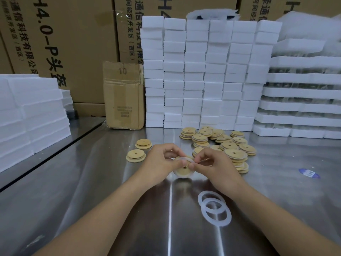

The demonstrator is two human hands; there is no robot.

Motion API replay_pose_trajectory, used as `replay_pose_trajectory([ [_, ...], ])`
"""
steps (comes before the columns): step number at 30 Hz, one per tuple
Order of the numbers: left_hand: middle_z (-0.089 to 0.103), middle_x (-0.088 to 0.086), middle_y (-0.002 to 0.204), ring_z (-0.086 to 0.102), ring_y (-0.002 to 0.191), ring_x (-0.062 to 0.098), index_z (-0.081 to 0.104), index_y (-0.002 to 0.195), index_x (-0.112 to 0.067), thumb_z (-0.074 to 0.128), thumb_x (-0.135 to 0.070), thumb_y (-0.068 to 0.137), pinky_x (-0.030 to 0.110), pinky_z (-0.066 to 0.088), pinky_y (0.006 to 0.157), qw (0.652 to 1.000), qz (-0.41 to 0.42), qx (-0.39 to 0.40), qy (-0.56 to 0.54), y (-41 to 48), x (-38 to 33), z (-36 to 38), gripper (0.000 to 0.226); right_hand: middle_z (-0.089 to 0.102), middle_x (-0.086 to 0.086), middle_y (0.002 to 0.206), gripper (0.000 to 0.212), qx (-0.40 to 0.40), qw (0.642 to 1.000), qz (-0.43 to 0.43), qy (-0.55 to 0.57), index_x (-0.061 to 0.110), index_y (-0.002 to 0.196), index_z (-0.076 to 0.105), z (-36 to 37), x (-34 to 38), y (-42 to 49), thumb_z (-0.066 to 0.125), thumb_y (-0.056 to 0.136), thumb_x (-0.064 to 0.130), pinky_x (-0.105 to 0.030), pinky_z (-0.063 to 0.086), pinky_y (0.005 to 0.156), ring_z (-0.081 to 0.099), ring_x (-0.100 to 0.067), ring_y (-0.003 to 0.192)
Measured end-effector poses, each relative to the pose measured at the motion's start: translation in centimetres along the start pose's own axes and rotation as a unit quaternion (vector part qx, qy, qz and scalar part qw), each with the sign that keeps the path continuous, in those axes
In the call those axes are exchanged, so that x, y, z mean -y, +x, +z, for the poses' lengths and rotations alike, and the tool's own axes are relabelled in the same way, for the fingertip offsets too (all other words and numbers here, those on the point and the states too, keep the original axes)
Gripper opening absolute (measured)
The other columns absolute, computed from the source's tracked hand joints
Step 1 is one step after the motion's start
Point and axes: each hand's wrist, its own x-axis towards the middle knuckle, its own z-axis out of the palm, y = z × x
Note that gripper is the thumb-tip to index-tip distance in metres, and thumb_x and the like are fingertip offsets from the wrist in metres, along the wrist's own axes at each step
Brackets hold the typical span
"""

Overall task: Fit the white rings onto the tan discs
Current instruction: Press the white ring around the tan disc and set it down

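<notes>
Fingers of left hand and right hand pinch a white ring on a tan disc; foam blocks and cartons line the steel table at its far edge.

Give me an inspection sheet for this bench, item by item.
Surface: shiny metal table, with a dark seam along its left side.
Job's things: held tan disc with a white ring at its top edge; two loose rings overlapping beside the right forearm; disc pile behind the hands; two small disc stacks at left.
Clutter: blue-and-white label lying on the table at right.
Hands: left hand grips the held tan disc; right hand pinches the white ring.
Cables: nothing seen.
Surroundings: white foam blocks stacked at the back, foam trays at right, small cardboard box, large printed cartons behind.
</notes>
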Motion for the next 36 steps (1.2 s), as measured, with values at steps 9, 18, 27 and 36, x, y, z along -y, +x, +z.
replay_pose_trajectory([
  [9,0.083,0.01,0.092,0.074,0.081,0.01,0.078,0.093,-0.015,0.088,-0.014,0.088,0.02,0.057,0.073,0.996,-0.056,0.043,-0.054,0.0,-0.5,-1.4,0.011,0.071,0.005,0.068,0.013,0.028,0.995,-0.006,0.094,0.009,0.082,0.073,-0.4,-0.5,0.6,0.082,0.091,0.013,-0.008,0.04,0.052,0.057,0.001,0.052],
  [18,0.082,0.018,0.103,0.075,0.096,0.019,0.078,0.094,-0.014,0.087,-0.015,0.089,0.033,0.06,0.092,0.991,-0.087,0.083,-0.055,-0.2,-0.6,-2.5,0.01,0.069,0.012,0.065,0.011,0.052,0.996,-0.005,0.075,0.009,0.084,0.074,-0.7,-0.3,0.6,0.08,0.092,0.013,-0.007,0.04,0.052,0.056,0.003,0.052],
  [27,0.08,0.023,0.109,0.077,0.093,0.019,0.074,0.095,-0.008,0.082,-0.006,0.092,0.025,0.061,0.084,0.985,-0.108,0.111,-0.073,-0.6,-1.4,-3.2,0.009,0.068,0.009,0.065,0.012,0.088,0.995,0.016,0.043,0.015,0.083,0.076,-1.3,0.2,0.6,0.082,0.091,0.02,-0.011,0.034,0.052,0.048,-0.003,0.053],
  [36,0.082,0.017,0.104,0.079,0.099,0.024,0.074,0.093,-0.007,0.082,-0.008,0.091,0.036,0.063,0.097,0.985,-0.113,0.1,-0.084,-0.3,-0.9,-3.2,0.008,0.075,0.0,0.073,0.01,0.093,0.992,0.025,0.077,0.008,0.087,0.076,-1.3,0.3,0.6,0.078,0.094,0.015,-0.012,0.035,0.052,0.051,-0.003,0.055],
])
